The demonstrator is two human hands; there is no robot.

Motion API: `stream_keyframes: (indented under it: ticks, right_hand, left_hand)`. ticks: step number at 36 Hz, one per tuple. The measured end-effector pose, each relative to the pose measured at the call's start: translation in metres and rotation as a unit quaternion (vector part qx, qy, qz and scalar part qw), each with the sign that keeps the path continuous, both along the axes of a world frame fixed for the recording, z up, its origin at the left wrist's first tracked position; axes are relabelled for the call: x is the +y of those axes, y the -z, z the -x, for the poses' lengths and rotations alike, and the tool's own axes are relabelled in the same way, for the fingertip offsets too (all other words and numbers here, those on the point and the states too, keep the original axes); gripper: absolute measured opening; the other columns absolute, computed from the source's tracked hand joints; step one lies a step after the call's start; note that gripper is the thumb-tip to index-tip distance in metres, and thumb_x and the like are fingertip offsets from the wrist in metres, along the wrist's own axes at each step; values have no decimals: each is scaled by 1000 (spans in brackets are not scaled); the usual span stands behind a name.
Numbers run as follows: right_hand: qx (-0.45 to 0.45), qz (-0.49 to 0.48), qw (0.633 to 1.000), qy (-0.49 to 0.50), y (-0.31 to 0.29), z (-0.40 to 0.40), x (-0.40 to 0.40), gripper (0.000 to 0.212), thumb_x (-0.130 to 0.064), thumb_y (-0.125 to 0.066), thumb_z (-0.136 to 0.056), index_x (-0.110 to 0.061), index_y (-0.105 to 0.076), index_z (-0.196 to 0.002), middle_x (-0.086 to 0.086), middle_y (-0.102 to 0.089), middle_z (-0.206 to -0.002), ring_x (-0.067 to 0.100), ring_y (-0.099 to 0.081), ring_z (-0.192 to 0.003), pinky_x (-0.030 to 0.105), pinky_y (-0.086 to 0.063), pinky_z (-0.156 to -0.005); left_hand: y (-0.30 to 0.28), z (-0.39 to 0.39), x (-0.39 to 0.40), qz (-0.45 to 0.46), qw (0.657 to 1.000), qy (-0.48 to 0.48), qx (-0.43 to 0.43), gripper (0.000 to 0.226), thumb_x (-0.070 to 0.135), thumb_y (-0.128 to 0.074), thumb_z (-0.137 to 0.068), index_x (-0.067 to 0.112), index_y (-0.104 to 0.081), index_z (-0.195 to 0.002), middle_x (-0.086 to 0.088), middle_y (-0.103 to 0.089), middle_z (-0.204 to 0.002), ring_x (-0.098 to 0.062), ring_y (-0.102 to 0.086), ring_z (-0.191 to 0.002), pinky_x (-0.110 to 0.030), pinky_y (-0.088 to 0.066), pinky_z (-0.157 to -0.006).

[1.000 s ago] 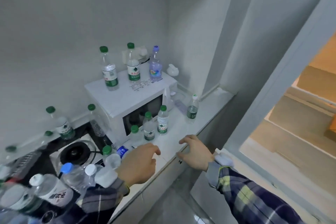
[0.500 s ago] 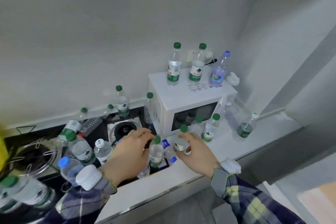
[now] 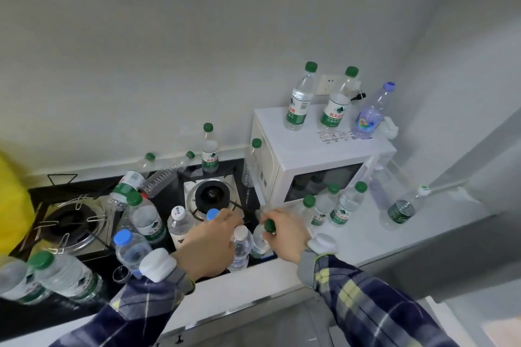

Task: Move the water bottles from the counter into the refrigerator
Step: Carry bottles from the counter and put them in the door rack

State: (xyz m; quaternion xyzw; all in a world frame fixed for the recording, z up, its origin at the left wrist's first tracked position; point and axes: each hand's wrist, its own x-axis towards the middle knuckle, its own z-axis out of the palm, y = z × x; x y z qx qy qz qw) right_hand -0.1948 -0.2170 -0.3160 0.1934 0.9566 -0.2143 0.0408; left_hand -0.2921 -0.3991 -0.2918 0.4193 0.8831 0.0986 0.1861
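Many clear water bottles stand on the cooktop [image 3: 169, 200] and the white counter [image 3: 366, 242]. My right hand [image 3: 287, 234] grips a green-capped bottle [image 3: 260, 239] by its neck at the cooktop's right edge. My left hand [image 3: 208, 242] is curled around a white-capped bottle [image 3: 242, 248] right beside it. Behind my left hand stands a blue-capped bottle [image 3: 212, 213]. Three green-capped bottles [image 3: 345, 208] stand in front of the microwave [image 3: 324, 155]. Three more bottles [image 3: 298, 104] stand on its top. The refrigerator is out of view.
Several bottles crowd the space between the two gas burners [image 3: 211, 194], and some lie tilted by the back wall [image 3: 163, 175]. A lone bottle [image 3: 400, 211] stands at the counter's right. A yellow object [image 3: 11, 191] is at the left edge. Grey walls close in behind and to the right.
The view swung left from the doorway to the cooktop. Both hands moved from the counter edge in among the bottles and closed on two bottles near the right burner.
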Motion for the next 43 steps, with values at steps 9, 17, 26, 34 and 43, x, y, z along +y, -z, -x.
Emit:
stream_keyframes:
  ticks: [9, 17, 26, 34, 43]
  right_hand:
    - [31, 38, 996, 70, -1, -24, 12, 26, -27, -73, -84, -30, -70, -110, -5, -67, -113, 19, -63, -103, 28, -46, -86]
    - [79, 63, 991, 90, -31, -70, 20, 22, -31, -75, -84, -31, -74, -106, -17, -65, -99, 0, -53, -77, 18, -42, -78]
    - [120, 75, 962, 232, -92, -160, 46, 20, -34, -79, -83, -39, -71, -100, -19, -66, -97, 1, -60, -66, 9, -45, -69]
    - [172, 30, 913, 370, -133, -237, 58, 24, -36, -80, -81, -37, -72, -104, -12, -68, -84, 4, -59, -66, 9, -44, -70]
    - [212, -5, 850, 483, -160, -317, 52, 27, -34, -75, -87, -37, -70, -113, -16, -68, -96, -3, -59, -72, 8, -43, -69]
  left_hand:
    - [19, 0, 6, -21, 999, 46, -2, 43, 29, -55, -98, 35, -48, -140, 15, -46, -142, -21, -60, -114, -32, -50, -84]
    - [4, -1, 16, -68, 995, 69, -12, 23, 31, -55, -98, 39, -52, -120, 18, -52, -120, -17, -61, -102, -37, -50, -84]
    - [-83, -30, 83, -184, 958, 218, 18, 27, 44, -63, -94, 46, -54, -120, 25, -56, -110, -1, -56, -82, -29, -49, -78]
    - [-112, -86, 154, -243, 919, 310, -12, 34, 48, -66, -90, 47, -56, -122, 30, -56, -110, 0, -61, -81, -27, -52, -76]
    - [-127, -149, 220, -287, 874, 385, -66, 34, 36, -73, -89, 51, -60, -117, 24, -63, -96, 1, -60, -83, -31, -53, -75]
